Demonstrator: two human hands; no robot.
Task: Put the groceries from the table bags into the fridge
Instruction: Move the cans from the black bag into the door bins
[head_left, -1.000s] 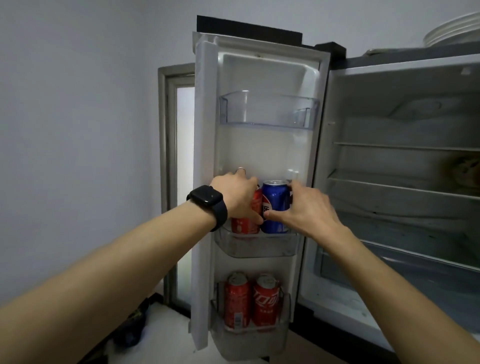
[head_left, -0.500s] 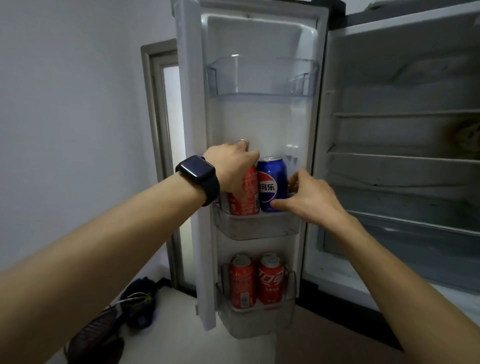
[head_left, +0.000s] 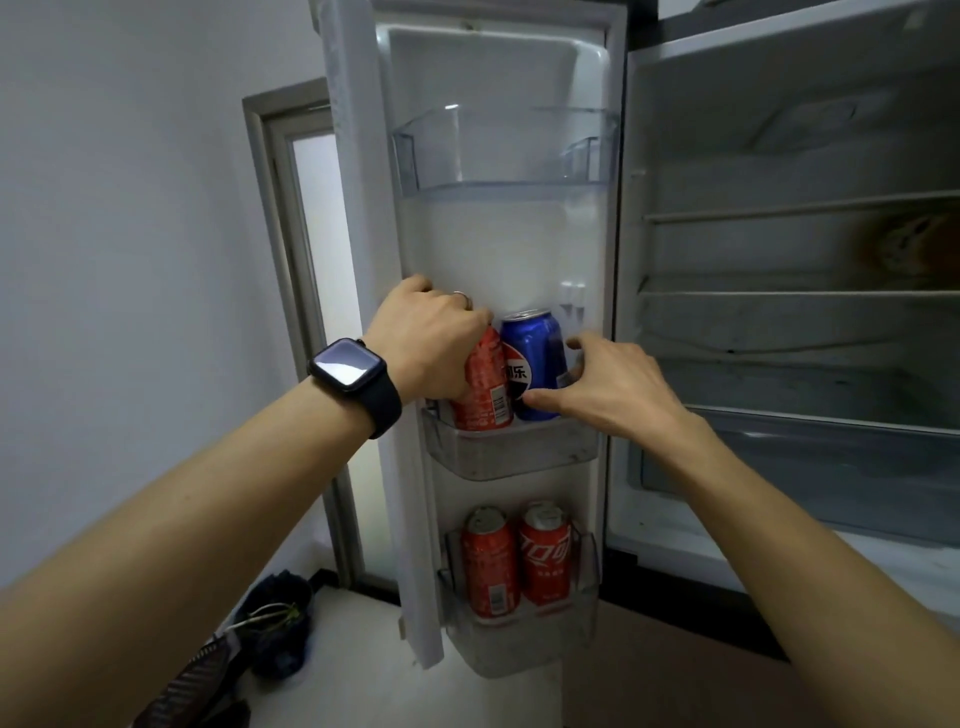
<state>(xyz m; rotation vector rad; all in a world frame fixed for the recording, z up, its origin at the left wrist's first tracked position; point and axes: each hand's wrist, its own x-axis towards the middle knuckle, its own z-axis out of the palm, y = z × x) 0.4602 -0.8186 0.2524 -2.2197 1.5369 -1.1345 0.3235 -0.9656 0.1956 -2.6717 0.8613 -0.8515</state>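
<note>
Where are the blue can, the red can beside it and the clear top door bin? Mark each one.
blue can (head_left: 540, 345): head view, on its blue side above the logo.
red can (head_left: 483, 397): head view, on its lower label.
top door bin (head_left: 498, 156): head view, on its clear front wall.

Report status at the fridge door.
Left hand grips red cola can in middle door bin. Right hand relaxed beside blue Pepsi can, thumb touching it. No obstruction seen.

Red can (head_left: 483, 395) upright, gripped under your left hand (head_left: 431, 338). Blue can (head_left: 535, 358) upright, touching it, thumb of your right hand (head_left: 613, 384) on it. Two lower red cans (head_left: 491, 561) upright below both hands.
</note>
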